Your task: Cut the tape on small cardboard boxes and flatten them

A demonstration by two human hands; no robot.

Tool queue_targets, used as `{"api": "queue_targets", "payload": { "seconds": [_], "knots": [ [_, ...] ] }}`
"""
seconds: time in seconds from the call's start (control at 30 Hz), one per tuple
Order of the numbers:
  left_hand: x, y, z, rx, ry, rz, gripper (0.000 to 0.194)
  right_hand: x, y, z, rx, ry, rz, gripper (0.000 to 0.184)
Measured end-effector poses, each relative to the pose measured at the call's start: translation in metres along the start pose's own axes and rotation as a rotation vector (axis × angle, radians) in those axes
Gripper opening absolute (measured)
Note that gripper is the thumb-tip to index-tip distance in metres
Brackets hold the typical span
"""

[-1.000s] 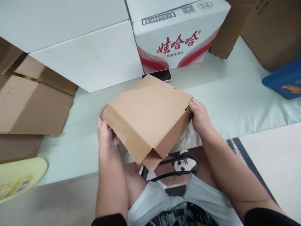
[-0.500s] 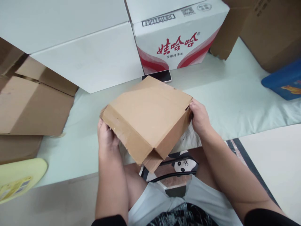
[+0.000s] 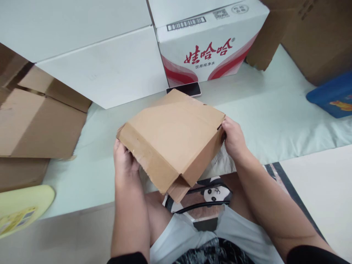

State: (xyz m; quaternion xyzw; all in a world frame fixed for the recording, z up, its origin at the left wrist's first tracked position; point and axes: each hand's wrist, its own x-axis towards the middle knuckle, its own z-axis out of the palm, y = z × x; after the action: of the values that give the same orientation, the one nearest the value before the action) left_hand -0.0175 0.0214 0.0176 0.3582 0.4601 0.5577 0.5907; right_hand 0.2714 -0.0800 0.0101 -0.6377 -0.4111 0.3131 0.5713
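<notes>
Both of our hands, the left (image 3: pixel 123 157) and the right (image 3: pixel 233 135), are closed around opposite corners of a shallow brown cardboard box (image 3: pixel 176 128). Almost nothing has shifted over the last second, which suggests that we are steadying the box rather than turning it. It sits tilted between our hands, its broad plain face up and its near side sloping toward us; a small brown flap (image 3: pixel 178 189) sticks out at the nearest corner. Our left fingers curl under the ragged edge, partly hidden, while our right thumb presses beside a dark slot, those fingers mostly out of sight. Our forearms reach forward over the near edge of the pale green cloth-covered counter (image 3: pixel 275 121). Just beyond our hands lies a flat black-faced device with a white rim (image 3: pixel 189 89), before a white-and-red printed carton (image 3: pixel 209 55).
</notes>
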Motion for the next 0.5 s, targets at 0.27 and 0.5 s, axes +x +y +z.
{"api": "queue_targets", "payload": {
  "seconds": [0.27, 0.5],
  "knots": [
    [0.0018, 0.0004, 0.0021, -0.010, 0.102, 0.025, 0.045, 0.0008, 0.0021, -0.0003, -0.019, 0.019, -0.023, 0.027],
    [0.0016, 0.0003, 0.0037, -0.007, 0.137, -0.002, 0.047, 0.0004, -0.0005, 0.0003, -0.034, 0.028, -0.022, 0.025]
  ]
}}
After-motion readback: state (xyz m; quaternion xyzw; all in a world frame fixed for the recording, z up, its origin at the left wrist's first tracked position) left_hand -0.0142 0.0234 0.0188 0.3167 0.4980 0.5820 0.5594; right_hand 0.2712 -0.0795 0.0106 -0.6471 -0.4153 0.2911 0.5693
